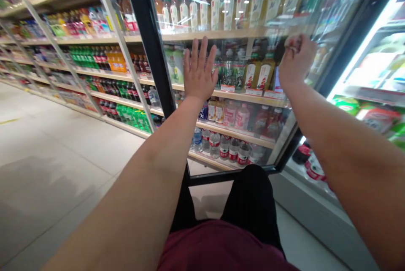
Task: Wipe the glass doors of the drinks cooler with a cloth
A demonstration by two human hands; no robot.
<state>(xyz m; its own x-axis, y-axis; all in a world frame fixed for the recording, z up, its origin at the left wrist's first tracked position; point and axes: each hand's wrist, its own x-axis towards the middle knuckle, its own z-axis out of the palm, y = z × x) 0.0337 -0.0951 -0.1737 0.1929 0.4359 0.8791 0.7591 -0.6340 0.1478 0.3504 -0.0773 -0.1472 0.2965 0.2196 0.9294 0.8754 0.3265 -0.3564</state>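
My left hand (pixel 200 70) lies with its fingers spread against the glass pane of a black-framed cooler door (pixel 218 176), which stands swung open. Higher up at the right side of the same pane is my right hand (pixel 297 60), its fingers closed around a crumpled pale cloth (pixel 292 43). Most of that cloth is hidden by the fingers. Through the glass I see shelves of bottled drinks, with tall yellowish tea bottles (pixel 257 3) on top and water bottles (pixel 224 146) at the bottom.
To the right is the lit cooler with packaged goods (pixel 378 117) and bottles inside. Long drink shelves (pixel 104 74) run along the left, beside a pale tiled floor (pixel 57 169). My black-trousered knee (pixel 255 191) is close under the door's lower edge.
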